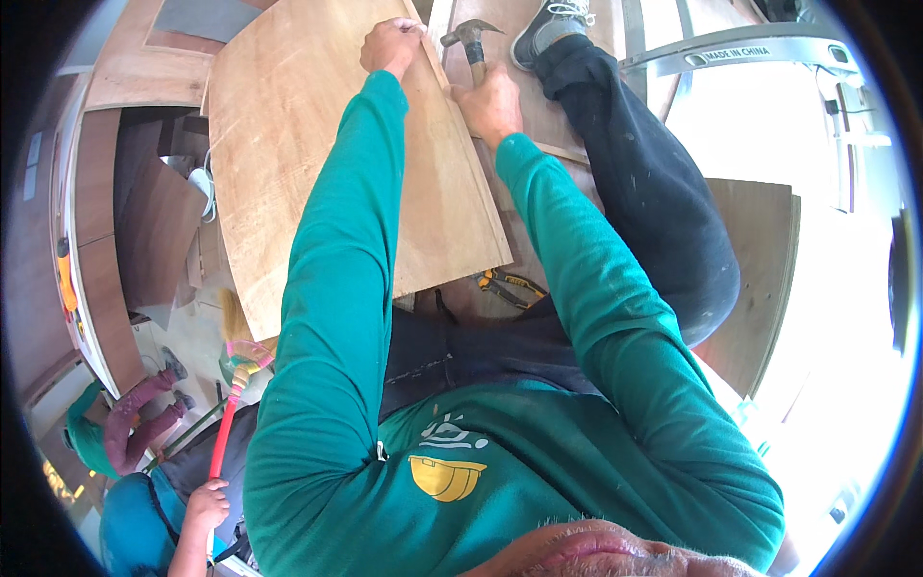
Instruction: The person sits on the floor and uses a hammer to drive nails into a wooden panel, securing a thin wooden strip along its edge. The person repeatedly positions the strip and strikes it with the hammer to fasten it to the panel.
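**Wood panel and hammer: handling and markings**

The wood panel (308, 135) lay between 10 and 12 o'clock, its broad face upward, a narrow strip (469, 183) along its right edge. The left hand (391, 46), just short of 12 o'clock, was closed with fingers pinched together at that edge; whether it held anything small could not be told. The right hand (490, 108), at 12 o'clock, was wrapped around the handle of a claw hammer (471, 35), close below the head.

The panel was judged stiff, fairly light for its area but awkward, with a smooth face and edges liable to chip or splinter. Two opposite edges offered the soundest hold. The hammer was judged rigid and head-heavy; the handle was the proper place to grasp it, lower down for more swing.

Printed lettering was legible on a grey metal bar (663, 63) between 1 and 2 o'clock. The green shirt (538, 452), at 6 o'clock, bore a yellow hard-hat picture and white marks. Any lettering on the pliers (510, 287), near centre toward 3 o'clock, was too small to read.
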The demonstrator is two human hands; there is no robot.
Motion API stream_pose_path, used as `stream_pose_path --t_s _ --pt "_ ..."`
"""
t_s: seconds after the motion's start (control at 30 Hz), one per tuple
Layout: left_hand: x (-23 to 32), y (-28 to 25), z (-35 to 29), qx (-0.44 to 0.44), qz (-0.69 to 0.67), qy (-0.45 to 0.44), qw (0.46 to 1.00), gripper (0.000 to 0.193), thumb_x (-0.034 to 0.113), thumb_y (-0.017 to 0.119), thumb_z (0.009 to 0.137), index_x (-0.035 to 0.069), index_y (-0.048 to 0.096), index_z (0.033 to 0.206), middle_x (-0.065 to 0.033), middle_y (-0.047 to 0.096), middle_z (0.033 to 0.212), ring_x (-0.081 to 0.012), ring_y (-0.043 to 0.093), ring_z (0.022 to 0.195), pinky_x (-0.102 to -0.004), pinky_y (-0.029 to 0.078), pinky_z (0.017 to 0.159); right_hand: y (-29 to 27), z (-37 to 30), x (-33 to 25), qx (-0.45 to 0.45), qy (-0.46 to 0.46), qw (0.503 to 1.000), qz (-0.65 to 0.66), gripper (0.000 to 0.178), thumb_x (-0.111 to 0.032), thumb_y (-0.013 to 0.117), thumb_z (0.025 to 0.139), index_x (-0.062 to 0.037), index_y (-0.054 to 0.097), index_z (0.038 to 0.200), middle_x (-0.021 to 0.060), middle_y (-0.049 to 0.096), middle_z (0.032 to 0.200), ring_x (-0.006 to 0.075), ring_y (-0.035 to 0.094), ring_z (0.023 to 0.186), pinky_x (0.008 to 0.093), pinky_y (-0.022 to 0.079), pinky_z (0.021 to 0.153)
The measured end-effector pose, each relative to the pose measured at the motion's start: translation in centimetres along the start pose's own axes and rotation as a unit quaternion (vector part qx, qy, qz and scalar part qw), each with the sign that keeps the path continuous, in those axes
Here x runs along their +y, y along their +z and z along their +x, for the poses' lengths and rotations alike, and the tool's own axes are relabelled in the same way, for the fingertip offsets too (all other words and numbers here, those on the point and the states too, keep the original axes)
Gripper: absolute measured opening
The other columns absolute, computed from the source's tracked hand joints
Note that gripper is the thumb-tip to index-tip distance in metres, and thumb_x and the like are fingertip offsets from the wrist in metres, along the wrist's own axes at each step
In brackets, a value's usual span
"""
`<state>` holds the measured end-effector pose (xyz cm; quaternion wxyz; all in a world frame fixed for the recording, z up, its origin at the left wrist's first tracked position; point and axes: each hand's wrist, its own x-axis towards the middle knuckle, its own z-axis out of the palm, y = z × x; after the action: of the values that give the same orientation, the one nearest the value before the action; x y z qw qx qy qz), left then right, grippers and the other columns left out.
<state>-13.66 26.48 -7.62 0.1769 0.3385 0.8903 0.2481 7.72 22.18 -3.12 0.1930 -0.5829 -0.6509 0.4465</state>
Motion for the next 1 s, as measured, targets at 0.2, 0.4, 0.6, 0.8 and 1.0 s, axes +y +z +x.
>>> stream_pose_path --t_s 0.2,0.4,0.6,0.8,1.0 --pt "0.2 0.8 -0.3 0.023 0.021 0.004 0.999 0.031 0.047 0.076 0.093 0.023 0.082 0.112 -0.0008 0.082 0.111 -0.0227 0.077 0.105 -0.0394 0.059 0.093 0.6 0.4 0.6 0.004 0.014 1.000 0.001 0.072 -0.032 0.090 0.081 0.0100 0.059 0.130 0.0333 0.071 0.124 0.0439 0.070 0.118 0.0481 0.056 0.100" --pt "0.0 2.3 -0.2 0.070 0.054 0.098 0.991 0.027 0.034 0.069 0.099 0.014 0.079 0.113 -0.0114 0.078 0.115 -0.0315 0.074 0.108 -0.0446 0.058 0.094 1.1 0.8 1.1 -0.001 -0.011 1.000 0.009 0.070 -0.030 0.089 0.083 0.0111 0.057 0.130 0.0354 0.070 0.122 0.0458 0.070 0.119 0.0489 0.056 0.101" --pt "-1.0 2.3 -1.7 0.092 0.019 0.279 0.956 0.023 0.021 0.062 0.103 0.008 0.078 0.114 -0.0186 0.074 0.116 -0.0367 0.071 0.107 -0.0469 0.055 0.096 0.7 0.5 1.1 0.001 -0.010 1.000 0.023 0.067 -0.023 0.088 0.085 0.0137 0.054 0.129 0.0398 0.069 0.120 0.0505 0.069 0.118 0.0516 0.055 0.103" --pt "-0.5 0.3 1.0 -0.029 0.116 0.306 0.944 0.026 0.019 0.060 0.104 0.002 0.075 0.115 -0.0202 0.074 0.115 -0.0367 0.071 0.106 -0.0467 0.055 0.096 0.8 0.3 0.9 -0.014 0.005 0.999 0.041 0.067 -0.023 0.087 0.086 0.0136 0.054 0.130 0.0387 0.070 0.119 0.0498 0.069 0.117 0.0511 0.056 0.103" --pt "-1.0 -0.4 -0.2 0.000 -0.158 0.142 0.977 0.025 0.014 0.059 0.108 0.000 0.068 0.126 -0.0143 0.074 0.109 -0.0221 0.072 0.099 -0.0361 0.057 0.089 1.0 0.7 1.6 -0.015 0.016 0.999 0.037 0.069 -0.025 0.087 0.086 0.0139 0.053 0.131 0.0377 0.070 0.118 0.0487 0.070 0.116 0.0503 0.057 0.102"
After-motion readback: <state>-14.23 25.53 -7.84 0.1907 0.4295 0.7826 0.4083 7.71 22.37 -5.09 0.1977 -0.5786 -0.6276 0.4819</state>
